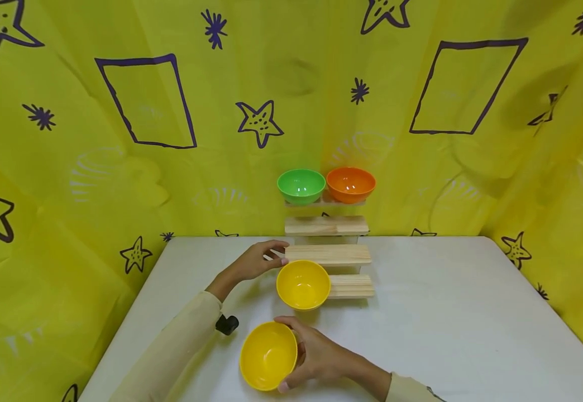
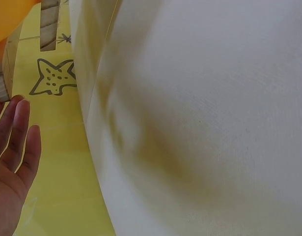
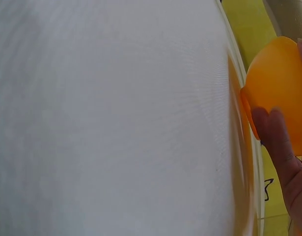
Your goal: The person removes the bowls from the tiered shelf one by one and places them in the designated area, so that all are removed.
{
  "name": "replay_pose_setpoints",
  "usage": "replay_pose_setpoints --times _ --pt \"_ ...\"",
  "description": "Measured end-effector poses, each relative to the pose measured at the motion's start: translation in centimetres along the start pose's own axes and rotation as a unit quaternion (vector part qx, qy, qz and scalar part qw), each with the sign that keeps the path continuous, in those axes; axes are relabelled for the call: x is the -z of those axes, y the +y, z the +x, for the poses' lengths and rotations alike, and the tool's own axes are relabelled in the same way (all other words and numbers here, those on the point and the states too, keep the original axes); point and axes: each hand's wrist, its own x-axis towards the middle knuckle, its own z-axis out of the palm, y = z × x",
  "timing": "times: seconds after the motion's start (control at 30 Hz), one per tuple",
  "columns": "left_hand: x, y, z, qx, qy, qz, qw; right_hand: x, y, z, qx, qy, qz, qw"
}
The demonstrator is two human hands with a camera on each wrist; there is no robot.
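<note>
Wooden steps point(image 1: 328, 254) rise at the centre of the head view. A yellow bowl point(image 1: 304, 285) sits at the left part of the lowest step. My left hand point(image 1: 255, 261) touches the left end of the step above it, thumb close to that bowl's rim; in the left wrist view the hand point(image 2: 13, 162) has nearly straight fingers by the wood. Nearer the front, my right hand point(image 1: 321, 354) grips a second yellow bowl point(image 1: 268, 356) by its right side, tilted, with its inside showing. The right wrist view shows the fingers point(image 3: 281, 142) against this bowl's outside point(image 3: 281, 88).
A green bowl point(image 1: 301, 187) and an orange bowl point(image 1: 350, 185) stand side by side on the top step. On the white table point(image 1: 447, 312), a black object point(image 1: 227, 325) shows beside the left sleeve. Yellow sheeting point(image 1: 301, 123) with drawn stars surrounds the table's back and sides.
</note>
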Motion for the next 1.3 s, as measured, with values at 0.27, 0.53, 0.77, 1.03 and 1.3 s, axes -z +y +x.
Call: replay_pose_setpoints --times 0.27,0.53,0.77,1.03,1.3 --pt "-0.01 0.02 0.00 0.001 0.000 0.000 1.0000 -0.23 0.32 0.29 0.002 -0.002 0.018 0.9998" --pt "0.08 -0.02 0.04 0.002 -0.001 0.002 1.0000 -0.36 0.30 0.52 0.010 0.002 -0.014 0.9998" --pt "0.08 0.04 -0.12 -0.002 -0.001 -0.002 1.0000 -0.51 0.17 0.76 0.007 0.007 -0.036 0.9993" --pt "0.02 -0.01 -0.09 0.002 0.002 -0.001 1.0000 -0.51 -0.07 0.89 -0.007 0.001 -0.044 0.9990" --pt "0.01 -0.01 -0.13 0.000 0.001 -0.003 1.0000 -0.45 -0.15 0.82 -0.010 0.000 -0.054 0.9985"
